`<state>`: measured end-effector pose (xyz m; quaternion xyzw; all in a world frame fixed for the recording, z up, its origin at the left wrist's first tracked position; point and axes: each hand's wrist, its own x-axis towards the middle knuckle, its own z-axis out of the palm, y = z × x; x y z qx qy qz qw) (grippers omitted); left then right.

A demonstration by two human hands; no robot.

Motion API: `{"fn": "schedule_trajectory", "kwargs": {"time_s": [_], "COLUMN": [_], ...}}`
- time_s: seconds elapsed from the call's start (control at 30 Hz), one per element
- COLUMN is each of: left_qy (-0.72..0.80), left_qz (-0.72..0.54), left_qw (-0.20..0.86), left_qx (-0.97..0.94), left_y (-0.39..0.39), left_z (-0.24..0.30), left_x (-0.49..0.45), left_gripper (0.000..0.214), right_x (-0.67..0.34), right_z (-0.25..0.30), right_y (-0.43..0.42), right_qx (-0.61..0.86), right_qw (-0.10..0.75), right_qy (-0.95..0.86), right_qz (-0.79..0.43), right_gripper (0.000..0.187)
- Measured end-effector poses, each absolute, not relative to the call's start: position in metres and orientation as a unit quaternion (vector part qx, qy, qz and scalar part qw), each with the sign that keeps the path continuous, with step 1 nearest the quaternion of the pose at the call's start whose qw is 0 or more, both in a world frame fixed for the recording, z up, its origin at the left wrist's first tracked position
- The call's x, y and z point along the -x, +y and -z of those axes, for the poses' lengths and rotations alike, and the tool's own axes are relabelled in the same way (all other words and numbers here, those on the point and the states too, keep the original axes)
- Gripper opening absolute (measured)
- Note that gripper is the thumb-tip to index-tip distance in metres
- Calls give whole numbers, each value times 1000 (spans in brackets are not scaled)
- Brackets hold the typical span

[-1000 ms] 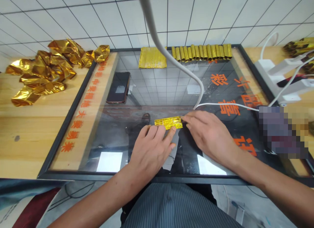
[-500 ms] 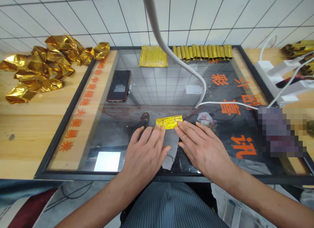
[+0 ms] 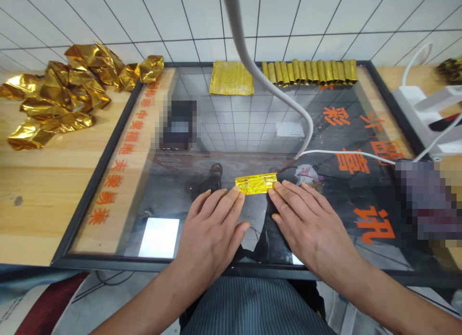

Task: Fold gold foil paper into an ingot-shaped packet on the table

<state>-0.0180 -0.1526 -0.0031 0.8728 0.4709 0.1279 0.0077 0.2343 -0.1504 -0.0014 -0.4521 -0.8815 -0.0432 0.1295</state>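
A small folded strip of gold foil paper lies on the glass-topped board. My left hand rests flat on the glass with fingers stretched out, fingertips at the strip's near left edge. My right hand also lies flat, fingers extended, tips touching the strip's near right end. Neither hand grips anything.
A row of rolled gold foil tubes and a flat gold sheet stack lie at the board's far edge. Crumpled gold foil is piled on the wooden table at left. A white cable crosses the glass; a power strip sits right.
My right hand drew back from the strip's right end and flattened beside my left hand. Both hands' fingertips now sit along the strip's near edge. The view shifted slightly.
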Motion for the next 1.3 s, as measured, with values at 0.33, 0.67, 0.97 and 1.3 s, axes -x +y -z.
{"fn": "schedule_trajectory", "kwargs": {"time_s": [0.33, 0.67, 0.97, 1.3], "left_qy": [471, 444, 438, 453], "left_qz": [-141, -142, -144, -147], "left_qw": [22, -23, -29, -3], "left_qx": [-870, -884, -887, -879], "left_y": [-150, -145, -145, -147], "left_z": [5, 8, 11, 3], "left_x": [19, 23, 26, 23], "left_gripper": [41, 36, 37, 37], "right_x": [-237, -238, -238, -239], "right_z": [-3, 9, 10, 8], "right_y": [-144, -151, -151, -149], "right_qx": [444, 456, 453, 447], "right_qw": [130, 147, 158, 158], "right_qy": [-887, -877, -876, -879], "right_qz": [17, 40, 54, 39], "right_gripper": [40, 38, 38, 38]}}
